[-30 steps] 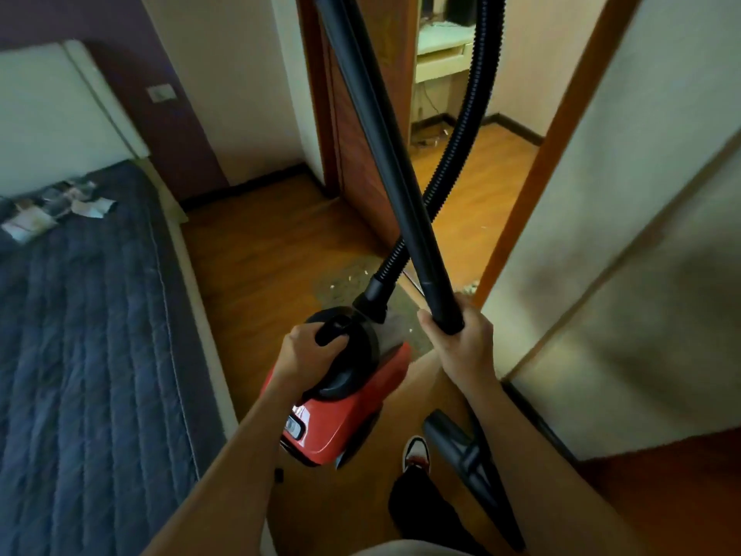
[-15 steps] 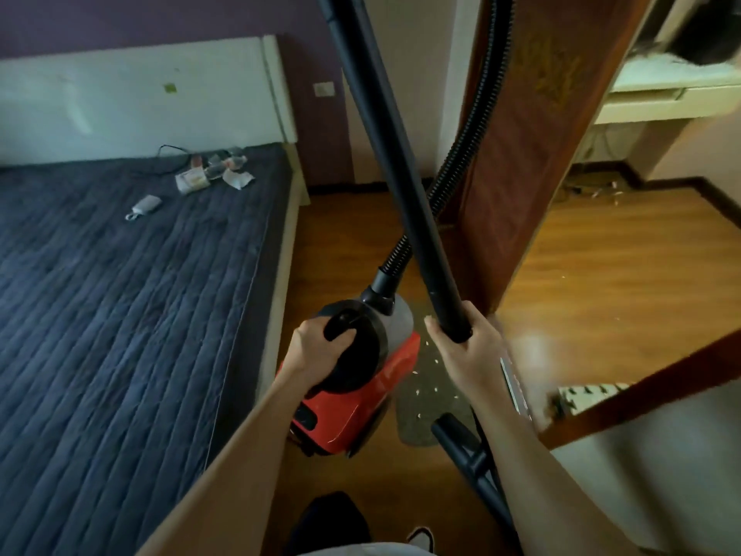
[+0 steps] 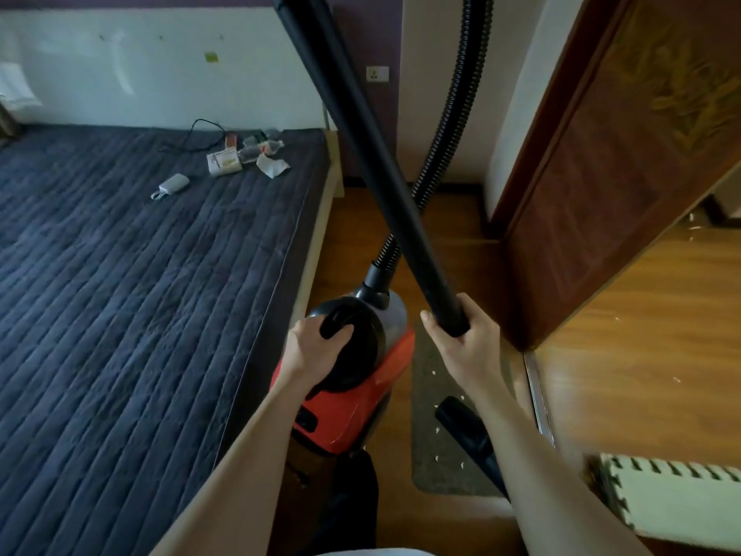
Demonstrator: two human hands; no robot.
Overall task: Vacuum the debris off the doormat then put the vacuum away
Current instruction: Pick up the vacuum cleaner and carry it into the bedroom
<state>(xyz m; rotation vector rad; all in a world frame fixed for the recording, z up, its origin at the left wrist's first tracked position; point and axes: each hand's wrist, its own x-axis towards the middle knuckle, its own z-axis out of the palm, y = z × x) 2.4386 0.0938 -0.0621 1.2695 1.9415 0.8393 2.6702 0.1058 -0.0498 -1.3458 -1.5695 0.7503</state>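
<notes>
With the long black tube slanting high across the view and the ribbed hose looping up out of frame behind it, the risk here is a swing into the wooden door just to the right, or the hose snagging and tugging the vacuum sideways. The mat lies on the floor just right of the vacuum, white flecks scattered over it, so the cleaning looks undone. Left hand is wrapped firmly round the black carry handle on top, apparently carrying the red body. Right hand is clenched around the tube's lower end, fingers curled fully over it. The nozzle hangs low over the mat, below that wrist.
</notes>
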